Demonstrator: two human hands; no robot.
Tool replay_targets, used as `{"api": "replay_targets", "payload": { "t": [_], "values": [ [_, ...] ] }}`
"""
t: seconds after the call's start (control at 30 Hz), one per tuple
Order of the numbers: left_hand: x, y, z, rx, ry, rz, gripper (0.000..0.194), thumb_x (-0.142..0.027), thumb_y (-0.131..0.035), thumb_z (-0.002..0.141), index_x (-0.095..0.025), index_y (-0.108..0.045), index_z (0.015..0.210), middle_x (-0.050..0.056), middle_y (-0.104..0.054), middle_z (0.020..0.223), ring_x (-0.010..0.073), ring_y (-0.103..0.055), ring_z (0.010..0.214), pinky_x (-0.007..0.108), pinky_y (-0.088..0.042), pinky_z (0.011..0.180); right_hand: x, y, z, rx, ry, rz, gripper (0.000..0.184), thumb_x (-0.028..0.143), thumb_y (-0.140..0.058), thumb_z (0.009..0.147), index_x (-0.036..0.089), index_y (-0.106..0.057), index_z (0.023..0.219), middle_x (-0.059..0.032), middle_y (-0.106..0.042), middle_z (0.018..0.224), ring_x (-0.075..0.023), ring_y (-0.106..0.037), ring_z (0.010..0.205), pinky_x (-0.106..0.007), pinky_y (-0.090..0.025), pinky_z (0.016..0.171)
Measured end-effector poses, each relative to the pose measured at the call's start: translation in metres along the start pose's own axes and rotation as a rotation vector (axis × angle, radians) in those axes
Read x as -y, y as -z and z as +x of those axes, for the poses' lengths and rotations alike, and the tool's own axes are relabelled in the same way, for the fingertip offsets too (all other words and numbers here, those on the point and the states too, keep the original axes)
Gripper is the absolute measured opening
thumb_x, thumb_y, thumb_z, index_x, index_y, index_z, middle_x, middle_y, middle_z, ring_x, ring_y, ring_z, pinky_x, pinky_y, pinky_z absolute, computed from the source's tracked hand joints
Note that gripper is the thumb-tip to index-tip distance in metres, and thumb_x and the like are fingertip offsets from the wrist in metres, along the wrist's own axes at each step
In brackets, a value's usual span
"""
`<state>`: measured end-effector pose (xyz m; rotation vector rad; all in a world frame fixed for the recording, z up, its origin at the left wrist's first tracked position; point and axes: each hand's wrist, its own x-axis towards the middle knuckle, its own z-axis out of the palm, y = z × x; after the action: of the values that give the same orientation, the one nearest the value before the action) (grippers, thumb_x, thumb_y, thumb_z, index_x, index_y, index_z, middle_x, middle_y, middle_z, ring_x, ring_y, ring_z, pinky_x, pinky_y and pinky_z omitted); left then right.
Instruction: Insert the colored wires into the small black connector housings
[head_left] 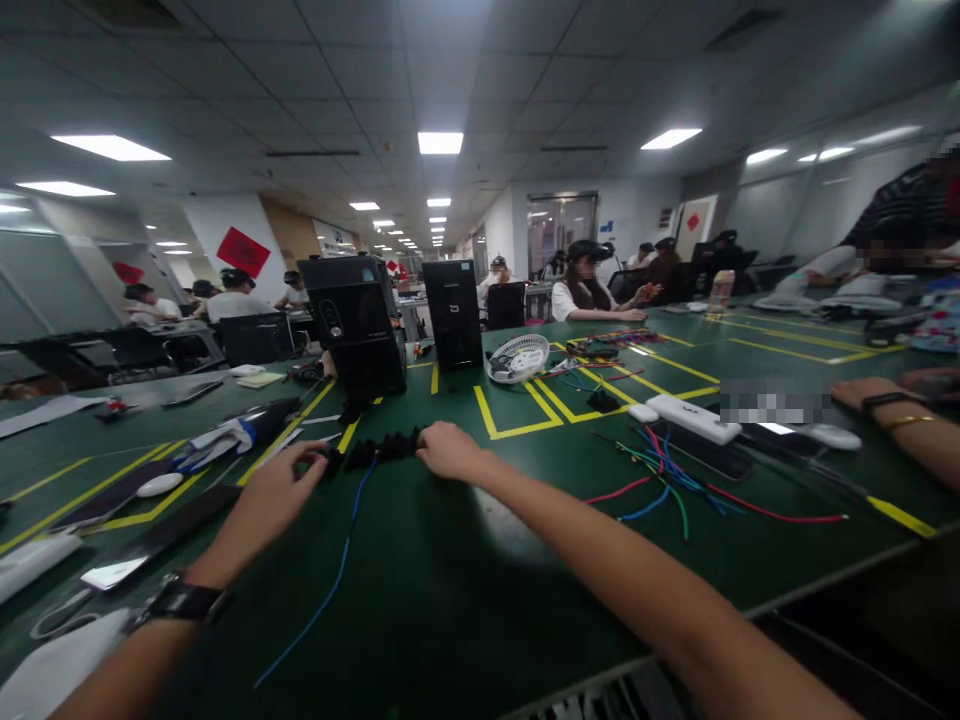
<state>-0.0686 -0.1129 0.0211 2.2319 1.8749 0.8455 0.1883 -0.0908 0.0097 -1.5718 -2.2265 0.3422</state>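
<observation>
A row of small black blocky pieces (382, 450) with a jagged outline lies on the green table in front of me. From it a blue wire (346, 545) runs down toward the near edge. My right hand (450, 452) is closed at the row's right end, its fingertips partly hidden. At the left end, my left hand (281, 488) curls thumb and fingers around a small black piece (328, 458). Where that piece meets the row is too dark to make out.
Two black computer towers (454, 318) stand behind my hands, near a white basket (517, 360). Loose coloured wires (667, 475) and a white power strip (694, 418) lie right. Left are a white mouse (159, 485) and dark flat items. Another person's hand (862, 392) rests far right.
</observation>
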Motion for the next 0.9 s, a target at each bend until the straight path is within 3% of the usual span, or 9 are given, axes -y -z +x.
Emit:
{"api": "replay_targets", "payload": {
  "t": [0.1,0.2,0.3,0.37,0.43,0.5,0.63,0.77,0.9],
  "values": [
    [-0.043,-0.026,0.001,0.150,-0.134,-0.179,0.042,-0.048,-0.048,0.080,-0.021,-0.060,0.109,0.006,-0.066,0.094,0.0240,-0.061,0.084,0.033,-0.045,0.074,-0.077,0.045,-0.045,-0.052,-0.131,-0.125,0.018,0.022,-0.053,0.084,0.017,-0.069,0.090,-0.0135,-0.066,0.099,-0.0244,-0.059,0.095,-0.033,-0.044,0.081],
    [-0.098,-0.068,0.012,0.254,-0.232,-0.401,0.037,-0.044,-0.054,0.077,-0.022,-0.063,0.106,0.006,-0.067,0.088,0.0238,-0.061,0.082,0.033,-0.044,0.077,-0.151,0.080,-0.090,-0.105,-0.313,-0.272,0.018,0.019,-0.056,0.081,0.012,-0.068,0.093,-0.0194,-0.063,0.104,-0.0290,-0.059,0.098,-0.037,-0.043,0.080],
    [-0.156,-0.120,0.034,0.282,-0.332,-0.521,0.035,-0.039,-0.060,0.075,-0.021,-0.064,0.105,0.007,-0.067,0.086,0.0242,-0.061,0.083,0.033,-0.041,0.083,-0.204,0.096,-0.116,-0.108,-0.428,-0.368,0.022,0.022,-0.062,0.077,0.011,-0.067,0.096,-0.0198,-0.062,0.105,-0.0299,-0.059,0.098,-0.036,-0.044,0.077],
    [-0.197,-0.155,0.053,0.264,-0.381,-0.492,0.039,-0.037,-0.058,0.078,-0.017,-0.059,0.112,0.012,-0.066,0.093,0.0262,-0.060,0.090,0.034,-0.040,0.086,-0.224,0.096,-0.120,-0.086,-0.450,-0.395,0.019,0.024,-0.062,0.078,0.015,-0.068,0.093,-0.0157,-0.065,0.101,-0.0271,-0.061,0.095,-0.033,-0.044,0.074],
    [-0.237,-0.190,0.073,0.271,-0.372,-0.435,0.045,-0.037,-0.051,0.083,-0.011,-0.051,0.121,0.017,-0.064,0.102,0.0279,-0.058,0.099,0.036,-0.038,0.089,-0.234,0.095,-0.118,-0.075,-0.450,-0.418,0.017,0.023,-0.060,0.079,0.018,-0.069,0.092,-0.0121,-0.068,0.096,-0.0254,-0.062,0.091,-0.031,-0.043,0.070],
    [-0.274,-0.222,0.090,0.275,-0.350,-0.433,0.046,-0.038,-0.049,0.085,-0.008,-0.048,0.121,0.021,-0.060,0.110,0.0291,-0.054,0.107,0.037,-0.037,0.092,-0.236,0.095,-0.116,-0.149,-0.442,-0.457,0.018,0.025,-0.056,0.082,0.021,-0.068,0.095,-0.0103,-0.069,0.092,-0.0253,-0.063,0.087,-0.030,-0.041,0.065],
    [-0.335,-0.274,0.113,0.276,-0.327,-0.441,0.053,-0.045,-0.052,0.083,-0.007,-0.048,0.120,0.027,-0.052,0.120,0.0323,-0.045,0.119,0.039,-0.032,0.096,-0.231,0.104,-0.116,-0.525,-0.445,-0.550,0.030,0.029,-0.037,0.092,0.018,-0.062,0.105,-0.0121,-0.068,0.081,-0.0241,-0.063,0.075,-0.031,-0.037,0.061],
    [-0.373,-0.304,0.119,0.333,-0.324,-0.433,0.049,-0.046,-0.049,0.085,-0.008,-0.051,0.116,0.028,-0.048,0.121,0.0352,-0.041,0.120,0.043,-0.032,0.094,-0.229,0.108,-0.118,-0.792,-0.354,-0.527,0.038,0.031,-0.027,0.096,0.014,-0.058,0.109,-0.0145,-0.067,0.085,-0.0250,-0.061,0.076,-0.033,-0.038,0.067],
    [-0.385,-0.311,0.117,0.394,-0.354,-0.422,0.030,-0.028,-0.048,0.085,-0.009,-0.055,0.107,0.027,-0.050,0.116,0.0373,-0.039,0.118,0.050,-0.028,0.095,-0.233,0.102,-0.115,-0.843,-0.072,-0.435,0.034,0.029,-0.030,0.095,0.015,-0.058,0.107,-0.0128,-0.066,0.097,-0.0259,-0.059,0.090,-0.036,-0.039,0.079]
  ]
}}
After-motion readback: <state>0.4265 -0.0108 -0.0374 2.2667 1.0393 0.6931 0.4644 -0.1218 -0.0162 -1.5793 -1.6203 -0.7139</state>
